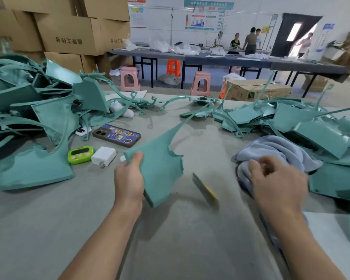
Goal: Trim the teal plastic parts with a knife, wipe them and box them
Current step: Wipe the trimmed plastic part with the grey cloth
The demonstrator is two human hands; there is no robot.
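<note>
teal part (160, 168) stands just right of left grip (129, 180) grasping it; right grip (279, 182) unclear.

Bright even light, soft shadows, bowed edges; right hand (277, 178) and knife (205, 190) blurred.

A factory workroom: stacked cartons (69, 35), long worktables (220, 59), heaps of moulded teal parts (28, 102).

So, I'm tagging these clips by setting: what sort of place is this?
Probably a factory finishing room: heaps of teal plastic parts on the worktable, stacked cardboard cartons, long benches behind.
</note>
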